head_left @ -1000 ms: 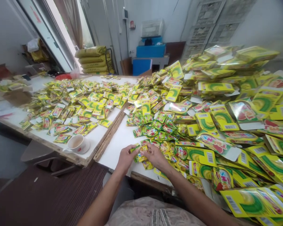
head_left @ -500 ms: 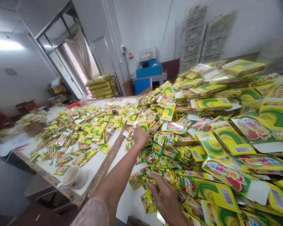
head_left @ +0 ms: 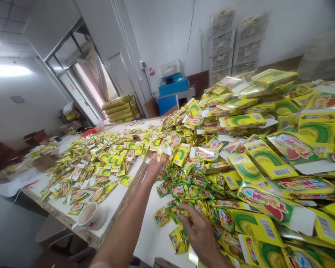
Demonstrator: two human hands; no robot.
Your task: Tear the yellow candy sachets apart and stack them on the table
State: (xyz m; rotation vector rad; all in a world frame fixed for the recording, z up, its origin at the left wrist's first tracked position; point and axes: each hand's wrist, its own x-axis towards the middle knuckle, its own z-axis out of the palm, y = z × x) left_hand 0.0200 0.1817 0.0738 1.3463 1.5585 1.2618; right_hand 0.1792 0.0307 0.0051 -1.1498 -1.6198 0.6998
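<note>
White tabletop (head_left: 153, 238) lies beneath your separated hands: your left hand (head_left: 155, 167) pinches a blurred carton (head_left: 163, 152), while your right hand (head_left: 199, 230) curls over loose sachets (head_left: 179, 239), its grip hidden. Tugging hard could slide the heaped cartons (head_left: 242, 121); swinging your left forearm outward could tip the cup (head_left: 91, 216).

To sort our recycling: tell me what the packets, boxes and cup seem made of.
Packets: probably plastic film, glossy and crinkled.
Boxes: likely thin card, shiny and printed, with flat panels, straight folds and plain white flaps.
Cup: perhaps glazed ceramic, smooth white; enamel or plastic remains possible.
</note>
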